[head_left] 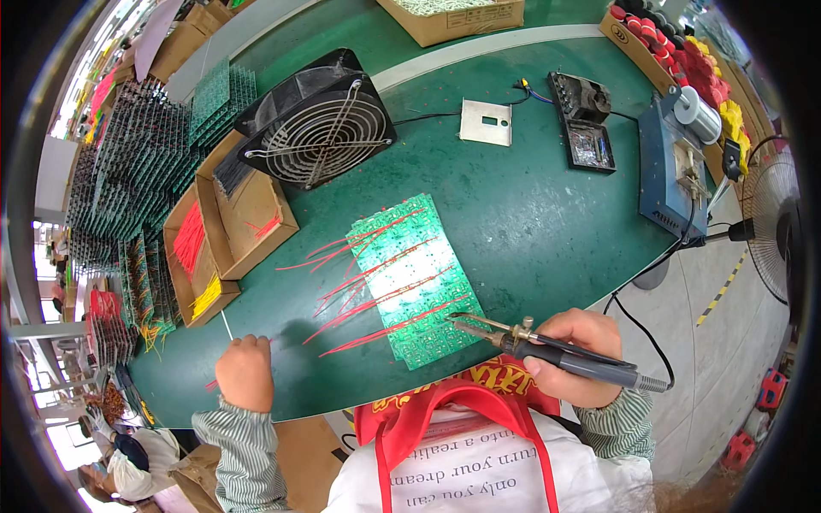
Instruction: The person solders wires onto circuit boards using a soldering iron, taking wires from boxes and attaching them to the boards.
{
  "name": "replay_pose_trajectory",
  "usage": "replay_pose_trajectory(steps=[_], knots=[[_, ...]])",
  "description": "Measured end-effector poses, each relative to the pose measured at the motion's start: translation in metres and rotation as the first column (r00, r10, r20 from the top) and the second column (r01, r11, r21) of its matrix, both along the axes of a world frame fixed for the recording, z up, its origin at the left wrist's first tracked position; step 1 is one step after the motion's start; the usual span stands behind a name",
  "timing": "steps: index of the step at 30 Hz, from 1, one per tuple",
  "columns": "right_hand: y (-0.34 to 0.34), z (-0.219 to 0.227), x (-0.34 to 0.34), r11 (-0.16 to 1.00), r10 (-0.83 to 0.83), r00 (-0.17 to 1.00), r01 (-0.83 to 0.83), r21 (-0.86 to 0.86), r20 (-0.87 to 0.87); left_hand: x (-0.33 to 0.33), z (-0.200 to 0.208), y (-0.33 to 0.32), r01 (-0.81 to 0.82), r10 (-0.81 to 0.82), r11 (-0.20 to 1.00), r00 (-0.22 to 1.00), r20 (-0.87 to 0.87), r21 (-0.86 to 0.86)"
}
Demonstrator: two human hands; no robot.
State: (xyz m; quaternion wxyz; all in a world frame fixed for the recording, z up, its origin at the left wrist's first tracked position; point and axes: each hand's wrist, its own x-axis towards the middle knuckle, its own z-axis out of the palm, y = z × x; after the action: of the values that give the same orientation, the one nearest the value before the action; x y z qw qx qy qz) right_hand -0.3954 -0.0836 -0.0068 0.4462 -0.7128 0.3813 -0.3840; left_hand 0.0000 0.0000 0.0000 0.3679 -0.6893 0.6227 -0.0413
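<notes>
My right hand (590, 350) grips a soldering iron (569, 359) with a black handle and a brass fitting alongside its shaft. Its tip points left, over the lower right part of a green circuit board panel (415, 329). Several thin red wires (368, 303) lie across that panel in rows, their loose ends trailing left. Near the table's left front, my left hand (245, 372) is closed with its knuckles up. A red wire (212, 384) shows on both sides of this fist, and a thin pale stick (227, 324) juts above it.
Left, a cardboard tray (255, 244) holds red, yellow and dark wires beside stacked boards (137, 162). Behind stands a black fan (321, 128). Farther right are a metal plate (486, 123), a black iron stand (586, 120) and a blue machine (671, 171) with a solder spool (697, 115).
</notes>
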Motion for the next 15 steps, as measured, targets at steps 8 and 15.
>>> replay_pose_trajectory(steps=[8,15], knots=[[0.007,0.002,0.005,0.992,0.109,0.994,-0.107,0.062,-0.026,-0.111,0.011,-0.011,-0.239,-0.218,0.915,0.387,-0.896,-0.325],[0.014,0.000,0.006,0.987,0.111,0.994,-0.108,0.121,-0.018,-0.131,-0.016,-0.023,-0.273,-0.066,0.956,0.156,-0.986,-0.107]])
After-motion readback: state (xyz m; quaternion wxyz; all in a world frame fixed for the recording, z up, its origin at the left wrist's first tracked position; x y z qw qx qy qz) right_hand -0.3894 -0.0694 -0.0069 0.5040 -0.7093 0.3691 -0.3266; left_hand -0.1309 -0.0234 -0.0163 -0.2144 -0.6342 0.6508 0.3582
